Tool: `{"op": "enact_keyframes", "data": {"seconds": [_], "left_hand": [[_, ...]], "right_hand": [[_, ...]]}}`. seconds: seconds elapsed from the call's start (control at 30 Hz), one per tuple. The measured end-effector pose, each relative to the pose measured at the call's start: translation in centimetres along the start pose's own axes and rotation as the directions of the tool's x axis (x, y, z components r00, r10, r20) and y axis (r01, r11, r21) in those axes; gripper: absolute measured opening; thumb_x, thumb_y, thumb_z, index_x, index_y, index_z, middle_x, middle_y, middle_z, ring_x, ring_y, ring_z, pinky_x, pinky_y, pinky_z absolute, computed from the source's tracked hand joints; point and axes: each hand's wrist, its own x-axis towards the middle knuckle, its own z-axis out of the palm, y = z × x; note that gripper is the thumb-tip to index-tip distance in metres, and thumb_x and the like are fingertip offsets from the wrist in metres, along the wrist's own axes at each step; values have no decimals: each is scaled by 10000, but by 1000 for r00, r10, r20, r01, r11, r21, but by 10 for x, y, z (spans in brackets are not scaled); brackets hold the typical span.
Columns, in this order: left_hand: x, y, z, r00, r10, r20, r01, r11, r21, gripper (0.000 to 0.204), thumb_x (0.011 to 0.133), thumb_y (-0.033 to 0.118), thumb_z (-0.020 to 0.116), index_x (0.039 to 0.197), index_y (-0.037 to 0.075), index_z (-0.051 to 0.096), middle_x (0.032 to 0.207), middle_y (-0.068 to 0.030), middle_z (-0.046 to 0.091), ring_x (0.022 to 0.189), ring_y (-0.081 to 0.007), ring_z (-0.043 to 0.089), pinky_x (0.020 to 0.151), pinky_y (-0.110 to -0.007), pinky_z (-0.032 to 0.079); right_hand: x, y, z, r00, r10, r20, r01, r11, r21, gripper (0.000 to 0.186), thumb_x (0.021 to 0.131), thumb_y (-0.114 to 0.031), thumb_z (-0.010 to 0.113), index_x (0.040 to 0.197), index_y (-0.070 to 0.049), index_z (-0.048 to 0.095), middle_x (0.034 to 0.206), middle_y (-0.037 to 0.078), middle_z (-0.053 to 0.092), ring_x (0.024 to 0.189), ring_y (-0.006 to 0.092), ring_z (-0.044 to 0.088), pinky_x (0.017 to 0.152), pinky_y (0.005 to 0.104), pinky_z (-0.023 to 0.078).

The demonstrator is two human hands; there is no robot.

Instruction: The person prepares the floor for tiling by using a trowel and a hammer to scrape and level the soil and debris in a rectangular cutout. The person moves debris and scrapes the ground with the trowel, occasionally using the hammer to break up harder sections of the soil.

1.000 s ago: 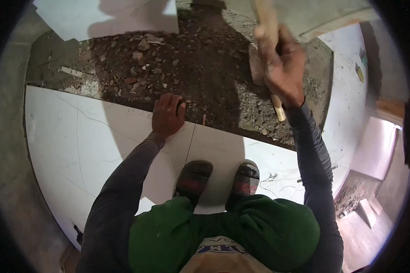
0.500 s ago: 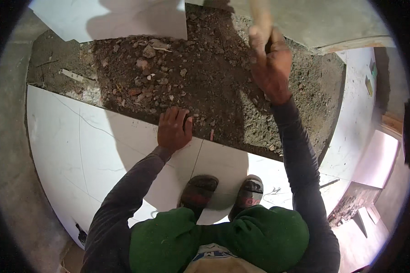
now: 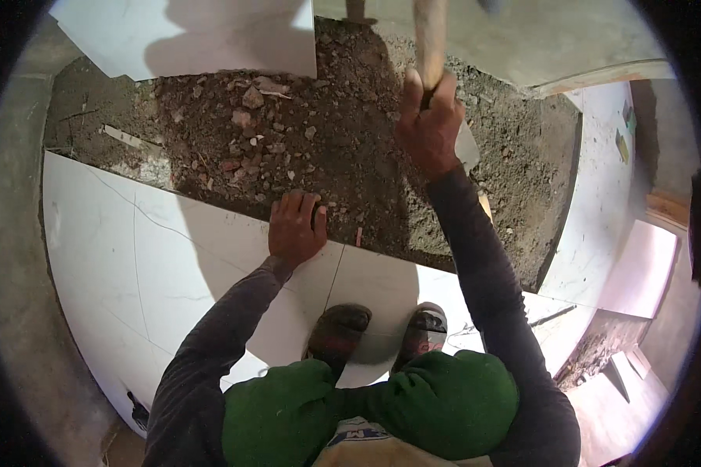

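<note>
My left hand [image 3: 294,226] is open, resting with slightly bent fingers at the edge of white floor tiles [image 3: 132,233] beside dark, stony rubble [image 3: 249,124]. My right hand [image 3: 430,124] is closed round a long wooden handle [image 3: 428,35] that rises out of view at the top; any head of this tool is not visible. Behind my right hand and forearm, a flat trowel-like blade [image 3: 466,146] and a pale wooden handle [image 3: 484,206] lie on the rubble, partly hidden.
A large white tile [image 3: 226,31] covers the upper left of the rubble strip. Concrete walls [image 3: 8,233] bound both sides. More tiles [image 3: 600,194] run along the right, with cut pieces [image 3: 631,366] lower right. My sandalled feet [image 3: 339,335] stand on the near tiles.
My right hand has moved leftward with the wooden handle, uncovering part of the rubble on the right. My left hand stays at the tile edge, appearing lower in the slightly shifted view.
</note>
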Motion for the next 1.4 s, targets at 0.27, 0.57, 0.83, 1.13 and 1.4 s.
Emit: {"op": "enact_keyframes", "data": {"seconds": [0.27, 0.57, 0.83, 1.13, 1.4], "left_hand": [[-5, 0, -1, 999, -19, 27, 19, 1000, 17, 252, 1094, 279, 567, 1198, 63, 647, 1130, -142, 571, 1010, -336, 583, 867, -545, 456], [10, 7, 4, 1000, 12, 18, -11, 999, -33, 239, 1095, 281, 573, 1168, 73, 668, 1100, -138, 588, 1045, -346, 604, 875, -540, 471], [4, 2, 4, 998, 1, 66, -3, 1000, 22, 255, 1097, 297, 572, 1179, 78, 674, 1130, -140, 595, 1061, -346, 601, 889, -557, 468], [0, 1, 7, 1000, 7, 19, -8, 1000, 7, 295, 1125, 349, 527, 1237, 103, 644, 1150, -141, 577, 1081, -357, 599, 929, -580, 470], [3, 3, 9, 998, 59, -12, -58, 997, 48, 270, 1106, 334, 556, 1213, 101, 641, 1125, -137, 585, 1071, -356, 611, 910, -562, 483]], "right_hand": [[-29, 75, 19, 926, 204, 318, -121, 957, -262, 419, 1093, -380, 594, 1202, 25, 586, 822, 245, 710, 713, 435, 726, 662, 560, 549], [-21, 113, 12, 904, 255, 343, -78, 887, -454, 454, 1092, -407, 615, 992, 32, 558, 741, 292, 665, 692, 491, 704, 597, 581, 512], [-83, 90, -4, 943, 224, 245, -140, 938, -315, 513, 1110, -443, 564, 974, 51, 577, 726, 303, 656, 656, 500, 680, 615, 586, 513], [-107, 65, -9, 937, 95, 336, -5, 966, -259, 438, 1113, -379, 556, 1105, 58, 530, 775, 314, 673, 683, 539, 672, 651, 600, 540], [-170, 62, -62, 800, 307, 515, -58, 894, -443, 422, 1107, -364, 570, 1144, 56, 555, 818, 335, 686, 806, 559, 702, 694, 613, 564]]}}
